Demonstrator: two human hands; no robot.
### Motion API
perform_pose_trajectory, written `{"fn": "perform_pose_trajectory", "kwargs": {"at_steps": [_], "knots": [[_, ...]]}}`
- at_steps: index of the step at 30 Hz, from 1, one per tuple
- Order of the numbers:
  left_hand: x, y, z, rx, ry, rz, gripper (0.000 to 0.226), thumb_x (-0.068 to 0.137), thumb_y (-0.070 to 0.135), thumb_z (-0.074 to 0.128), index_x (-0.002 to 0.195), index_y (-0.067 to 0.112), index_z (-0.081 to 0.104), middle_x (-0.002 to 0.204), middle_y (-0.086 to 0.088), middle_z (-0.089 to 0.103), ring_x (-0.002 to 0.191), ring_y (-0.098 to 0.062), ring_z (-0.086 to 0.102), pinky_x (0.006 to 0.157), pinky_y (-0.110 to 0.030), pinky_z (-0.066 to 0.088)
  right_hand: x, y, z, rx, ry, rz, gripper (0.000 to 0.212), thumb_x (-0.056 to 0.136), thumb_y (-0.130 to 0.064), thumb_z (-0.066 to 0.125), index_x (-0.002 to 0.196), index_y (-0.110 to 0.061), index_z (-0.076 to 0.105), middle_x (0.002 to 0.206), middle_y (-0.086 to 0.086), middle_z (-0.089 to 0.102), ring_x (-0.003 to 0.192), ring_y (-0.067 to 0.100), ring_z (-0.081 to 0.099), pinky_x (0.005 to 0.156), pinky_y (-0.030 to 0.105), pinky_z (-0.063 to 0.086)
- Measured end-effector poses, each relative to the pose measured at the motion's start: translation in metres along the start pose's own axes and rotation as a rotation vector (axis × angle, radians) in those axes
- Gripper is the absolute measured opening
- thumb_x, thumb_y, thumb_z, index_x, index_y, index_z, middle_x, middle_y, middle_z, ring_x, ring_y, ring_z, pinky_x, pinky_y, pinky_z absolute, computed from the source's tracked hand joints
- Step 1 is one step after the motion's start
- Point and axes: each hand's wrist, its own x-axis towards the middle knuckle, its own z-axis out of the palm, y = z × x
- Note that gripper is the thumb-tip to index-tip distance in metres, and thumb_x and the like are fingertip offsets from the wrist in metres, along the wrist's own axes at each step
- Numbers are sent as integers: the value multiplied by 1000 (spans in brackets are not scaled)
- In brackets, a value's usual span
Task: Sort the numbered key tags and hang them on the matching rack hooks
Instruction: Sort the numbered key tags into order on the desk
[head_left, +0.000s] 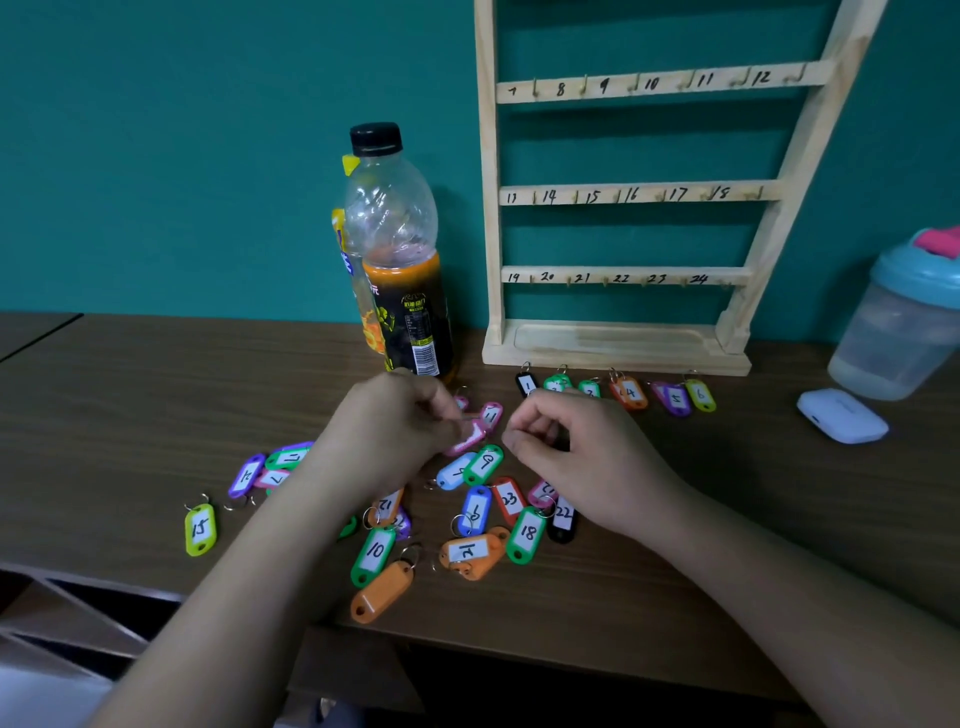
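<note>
Pink plastic, one key tag (470, 435) is pinched in the curled fingers of the left hand (387, 431), in front of the wooden rack (618, 345) and left of its base, over the loose heap of tags (483, 514). The right hand (582, 452) curls beside it, and I cannot tell whether it grips anything. Snagged rings could drag neighbouring tags along, or a careless wrist could scatter the sorted row (631, 392) at the rack's foot.

Wooden rack (613, 195) stands upright at the rear, its rails hand-numbered 7 to 24 beside small hooks (535, 89). A row lies just before its base, black tag 1 (526, 384) through yellow-green tag 6 (701, 395). The remaining coloured tags lie scattered flat, including green tag 18 (527, 534), with yellow-green tag 15 (200, 529) apart at left. The left hand (395, 426) pinches one pink tag (467, 436).
</note>
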Motion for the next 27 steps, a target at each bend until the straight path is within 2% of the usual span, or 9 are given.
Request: {"fn": "perform_pose_trajectory", "kwargs": {"at_steps": [2, 5, 8, 13, 16, 19, 20, 23, 27], "knots": [[-4, 5, 0, -130, 23, 12, 16, 85, 41, 85, 78, 30, 76, 78, 16, 75, 74, 1, 66, 64, -14, 46, 2, -3, 0, 35, -11, 5, 5, 98, -33, 75, 97, -28, 77, 87, -15, 72, 92, 0, 66, 77, 13, 49], [-8, 15, 2, -315, 20, 17, 15, 87, 38, 84, 84, 24, 79, 80, 10, 78, 77, -9, 71, 72, -26, 53, 6, -3, -2, 90, -12, 46, 7, 98, -37, 75, 101, -31, 78, 91, -18, 75, 93, -2, 68, 77, 15, 51], [-9, 19, 8, -398, 10, -2, 14, 89, 36, 83, 87, 22, 79, 78, 6, 77, 69, -7, 68, 66, -22, 50, 10, -1, -7, 134, 20, 98, 8, 98, -35, 75, 104, -30, 77, 93, -18, 78, 92, -4, 70, 83, 23, 55], [-9, 22, 16, -447, -5, 9, 10, 92, 32, 81, 89, 23, 79, 80, 2, 77, 61, -4, 64, 58, -16, 46, 15, 0, -17, 292, 37, 186, 7, 97, -24, 78, 104, -24, 78, 92, -10, 81, 87, 0, 75, 77, 12, 54], [-10, 20, 11, -428, 38, 14, 6, 95, 28, 77, 89, 25, 78, 76, 5, 75, 61, -5, 64, 59, -15, 47, 30, 11, -31, 213, 122, 258, 7, 94, -21, 81, 101, -23, 79, 88, -7, 81, 79, 0, 74, 70, 15, 54], [-11, 11, 4, -331, 64, 1, 6, 95, 31, 75, 90, 31, 78, 79, 8, 75, 70, -7, 68, 69, -29, 54, 43, 31, -50, 19, 236, 332, 7, 93, -25, 81, 99, -26, 77, 88, -9, 78, 78, 5, 72, 68, 27, 54], [-11, 7, 1, -296, 71, -2, 8, 96, 29, 74, 89, 32, 77, 80, 10, 75, 71, -6, 68, 69, -31, 54, 45, 37, -55, -52, 262, 337, 7, 93, -27, 81, 98, -26, 77, 89, -10, 77, 79, 5, 71, 67, 26, 52], [-12, -5, -7, -229, 101, -11, 15, 96, 24, 71, 88, 35, 77, 79, 16, 74, 63, 2, 64, 60, -27, 48, 51, 47, -58, -171, 287, 342, 6, 92, -27, 81, 95, -24, 77, 88, -10, 75, 80, 3, 68, 61, 22, 45], [-10, -19, -18, -173, 124, -39, 15, 94, 24, 72, 87, 35, 77, 83, 19, 74, 72, -8, 69, 55, -19, 49, 53, 54, -49, -230, 248, 364, 6, 90, -27, 83, 88, -26, 78, 86, -10, 74, 81, 5, 68, 58, 24, 43]]}}
